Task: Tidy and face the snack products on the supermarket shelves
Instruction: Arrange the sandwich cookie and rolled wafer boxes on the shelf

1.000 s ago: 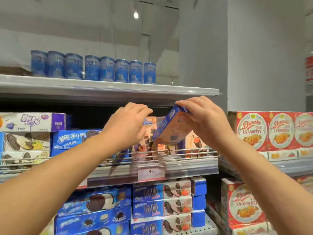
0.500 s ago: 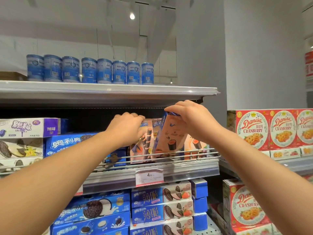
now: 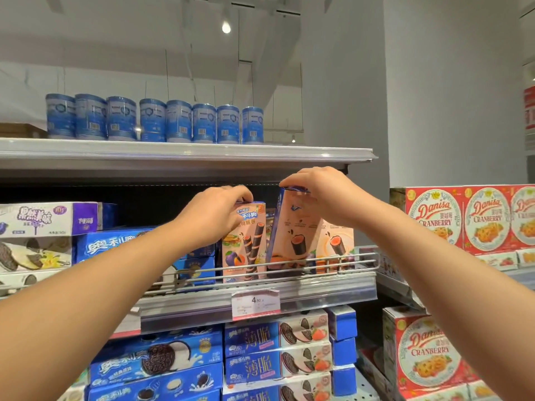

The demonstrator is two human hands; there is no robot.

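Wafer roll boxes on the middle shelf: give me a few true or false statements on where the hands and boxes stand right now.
1. The left hand grips the top of an upright wafer roll box. True.
2. The box under the right hand stands square to the front. False: that tilted box leans, its top held by the fingers.
3. Both boxes sit behind the wire rail. True.
4. The top shelf holds red tins. False: a row of blue cans stands there.
5. The Danisa cranberry boxes are to the left of the hands. False: they are on the right.
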